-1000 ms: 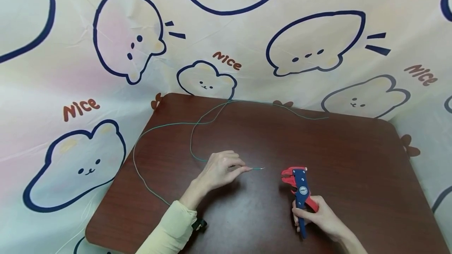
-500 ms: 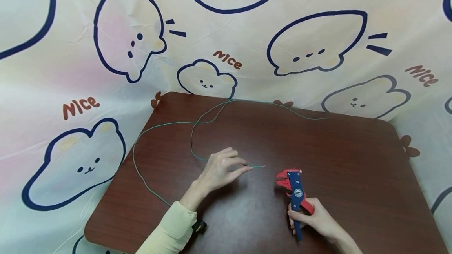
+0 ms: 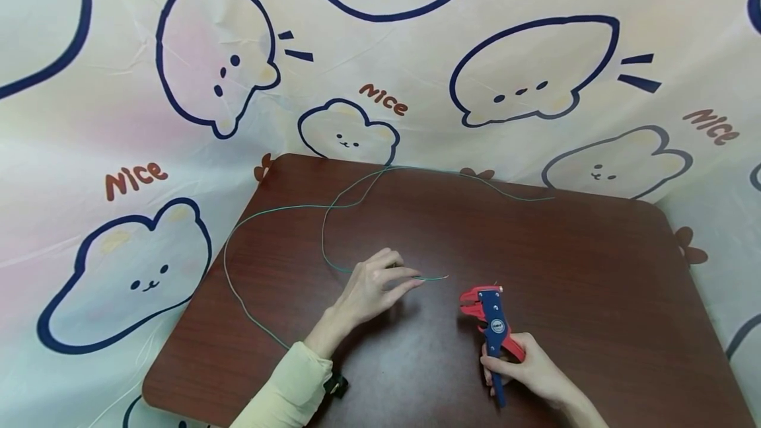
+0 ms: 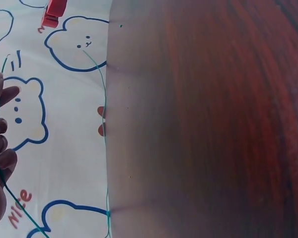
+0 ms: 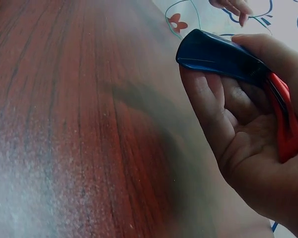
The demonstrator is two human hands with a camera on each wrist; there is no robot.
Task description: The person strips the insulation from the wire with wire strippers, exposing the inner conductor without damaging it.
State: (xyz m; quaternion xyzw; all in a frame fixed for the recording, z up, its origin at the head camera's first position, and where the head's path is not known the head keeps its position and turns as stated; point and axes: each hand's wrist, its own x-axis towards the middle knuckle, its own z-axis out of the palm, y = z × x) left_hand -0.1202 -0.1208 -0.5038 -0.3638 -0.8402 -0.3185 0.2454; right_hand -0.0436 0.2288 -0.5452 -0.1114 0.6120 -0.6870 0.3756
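Above the table's middle, my left hand [image 3: 371,286] pinches a thin green wire [image 3: 433,279] between thumb and index finger. The short end of the wire points right, and its tip looks bare. To the right, my right hand [image 3: 529,365] grips a blue and red wire stripper [image 3: 495,322], its red head toward the wire but apart from it. In the right wrist view the fingers lie along the blue handle [image 5: 218,57], with the red handle [image 5: 288,124] against the palm. The left wrist view shows the wire running along the left hand's fingers [image 4: 0,144].
The rest of the wire loops over the far left of the brown table [image 3: 594,269] and along its back edge. Behind stands a pale cloth [image 3: 428,78] with cartoon drawings. A small black object [image 3: 336,385] sits by the left sleeve [image 3: 291,382].
My right hand has brought the wire stripper left, closer to the wire end. The left hand keeps its pinch; the wire tip has risen slightly.
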